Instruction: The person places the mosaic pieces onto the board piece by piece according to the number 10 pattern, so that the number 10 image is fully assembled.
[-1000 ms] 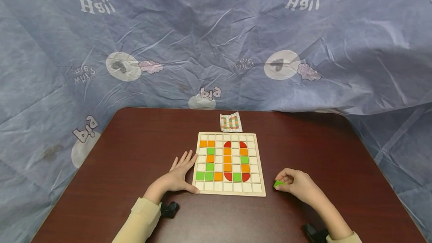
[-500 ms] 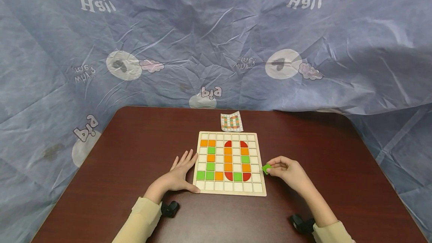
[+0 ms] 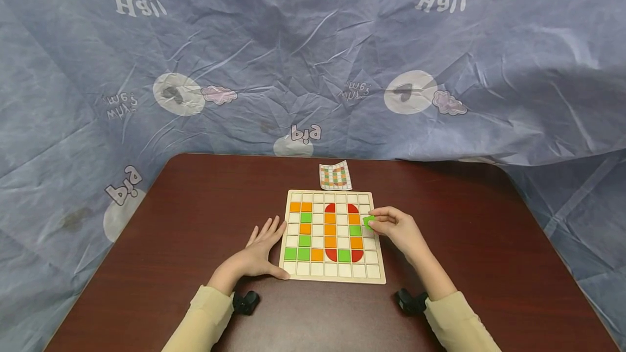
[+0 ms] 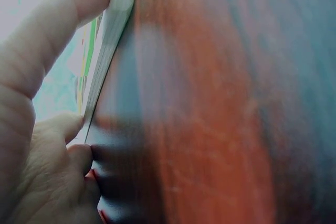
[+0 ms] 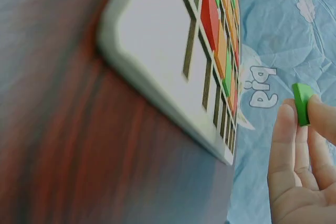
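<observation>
A square wooden grid board (image 3: 344,270) lies on the table, with orange, green and red tiles set in some of its cells. My left hand (image 3: 255,259) rests at its left edge, fingers spread, with the thumb at the near left corner. In the left wrist view the thumb and fingers touch the side of the board (image 4: 107,43). My right hand (image 3: 398,233) pinches a green square tile (image 3: 369,222) between thumb and fingers over the board's right side. The right wrist view shows this green tile (image 5: 302,103) tilted on edge, held above the board.
A small printed card (image 3: 335,176) with a coloured grid pattern lies just behind the board. The dark brown table (image 3: 220,189) extends around it, and a blue printed cloth (image 3: 274,69) hangs behind the far edge.
My right hand has carried the green tile from the table right of the board leftward and away from me, over the board's right columns. The left hand has stayed in place.
</observation>
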The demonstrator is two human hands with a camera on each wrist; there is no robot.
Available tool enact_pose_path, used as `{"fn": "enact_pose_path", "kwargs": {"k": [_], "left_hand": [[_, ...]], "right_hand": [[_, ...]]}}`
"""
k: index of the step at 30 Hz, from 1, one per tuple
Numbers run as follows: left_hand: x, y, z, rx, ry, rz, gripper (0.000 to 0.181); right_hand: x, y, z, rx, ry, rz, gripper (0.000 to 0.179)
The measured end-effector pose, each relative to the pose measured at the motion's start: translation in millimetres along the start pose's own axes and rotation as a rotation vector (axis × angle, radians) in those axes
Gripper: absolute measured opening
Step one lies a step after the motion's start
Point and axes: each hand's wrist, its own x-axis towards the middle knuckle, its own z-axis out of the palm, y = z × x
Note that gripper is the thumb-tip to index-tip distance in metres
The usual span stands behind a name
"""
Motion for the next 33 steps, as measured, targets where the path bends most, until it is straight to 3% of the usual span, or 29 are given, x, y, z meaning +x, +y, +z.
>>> {"fn": "enact_pose_path", "kwargs": {"k": [7,15,33], "left_hand": [[0.0,-0.8,-0.5,0.004,0.005,0.004,0.125],[1.3,-1.4,-1.4,0.0,-0.003,0.003,0.125],[-0.6,-0.1,-1.0,-0.013,-0.001,0.007,0.123]], "right_hand": [[21.1,-6.2,17.0,-0.044,0.037,0.006,0.03],[39.3,-12.5,33.2,-0.19,0.033,-0.049,0.025],[62.3,-15.0,56.2,-0.43,0.092,-0.107,0.01]]}}
